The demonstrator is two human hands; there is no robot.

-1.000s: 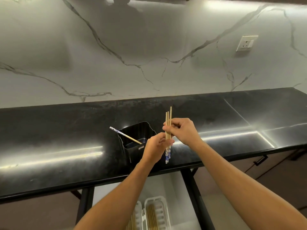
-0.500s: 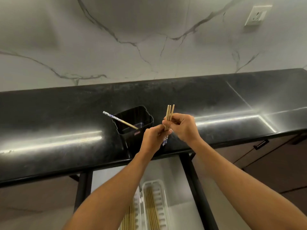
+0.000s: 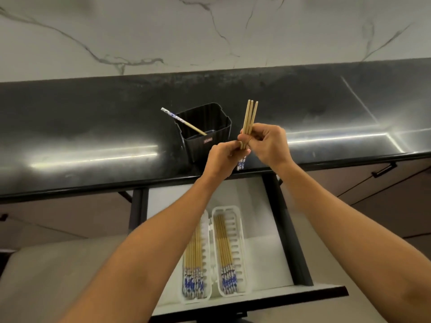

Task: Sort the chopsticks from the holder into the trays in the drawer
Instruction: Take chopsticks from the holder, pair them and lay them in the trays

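Right fingers (image 3: 257,134): curled round three held chopsticks (image 3: 249,117), clamped on them about midway along.
Left fingers (image 3: 229,146): pinched together on the same bundle, just below the right grip.
Right hand (image 3: 268,145): raised above the front edge of the tabletop, knuckles toward the camera.
Left hand (image 3: 221,159): touching the right hand, slightly lower and nearer.
Held chopsticks: nearly upright, plain wooden tips fanned a little at the top, blue-patterned ends showing under the hands.
Holder (image 3: 205,129): black, square, standing on the tabletop (image 3: 93,131) just left of the hands.
Lone chopstick (image 3: 182,120): leaning in the holder, patterned end sticking out over its left rim.
Drawer (image 3: 258,252): pulled open below the tabletop edge.
Left tray (image 3: 205,248): white, holding a row of chopsticks, patterned ends nearest the camera.
Right tray (image 3: 240,241): beside it, touching, with a smaller row laid the same way.
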